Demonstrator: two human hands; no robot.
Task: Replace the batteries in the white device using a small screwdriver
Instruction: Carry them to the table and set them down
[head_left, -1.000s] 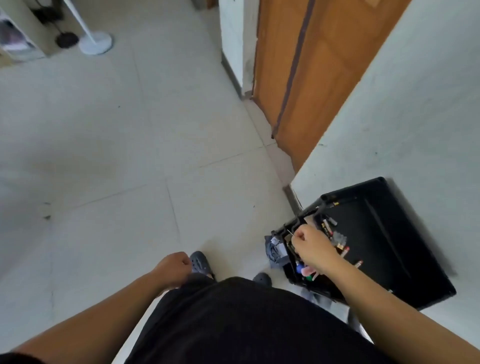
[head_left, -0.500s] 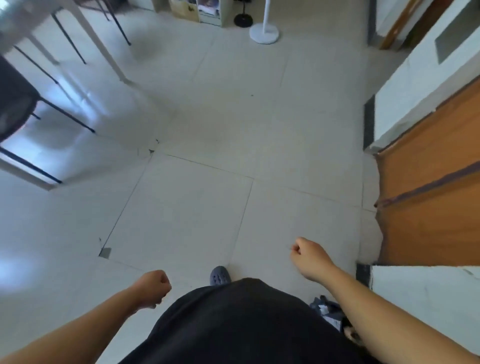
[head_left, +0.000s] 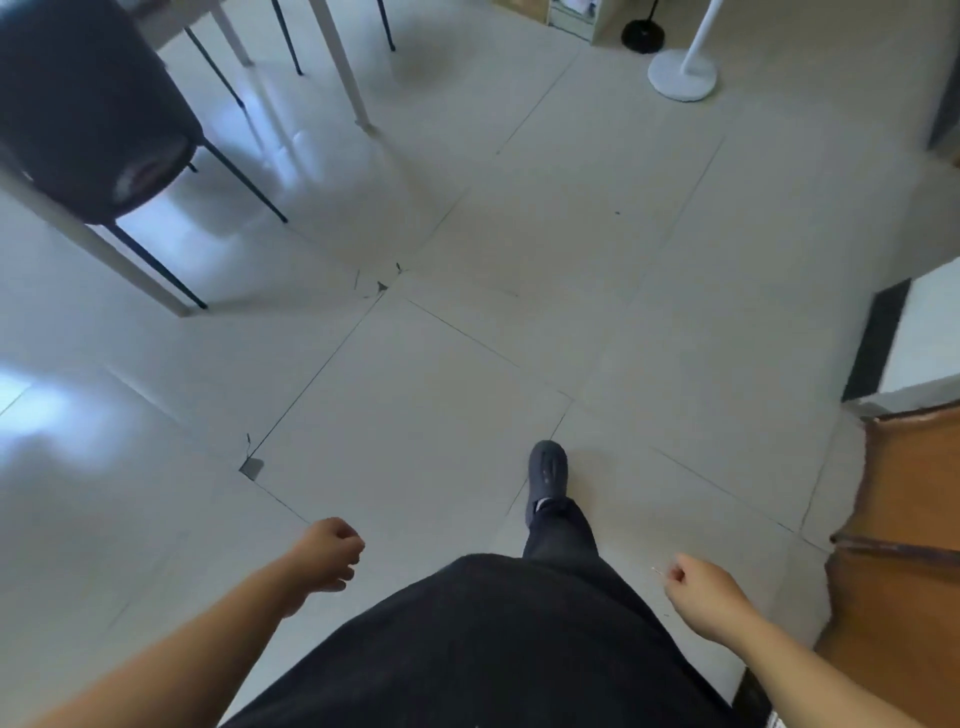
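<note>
Head view looks down on a pale grey tiled floor (head_left: 457, 395) with thin dark grout lines. At 7 o'clock the left hand (head_left: 324, 556) hangs with its fingers loosely curled and nothing in it. At 5 o'clock the right hand (head_left: 701, 592) is curled closed, and a thin pale metal sliver, possibly the small screwdriver's tip (head_left: 657, 571), pokes out just beside the thumb; whether that is the tool cannot be told for sure. The white device is not visible anywhere in this view. Between the 2 forearms sits the person's black clothing (head_left: 483, 654), and 1 dark grey clog shoe (head_left: 546, 475) is planted forward on the floor at 6 o'clock. At 10 o'clock stands a black round-seated chair (head_left: 88, 119) on thin black legs, beside a white table leg (head_left: 340, 62). At 1 o'clock rests a white round stand base (head_left: 683, 78), with a black round base (head_left: 642, 35) just beside it. An orange-brown wooden door (head_left: 904, 519) fills the 4 o'clock edge.
</note>
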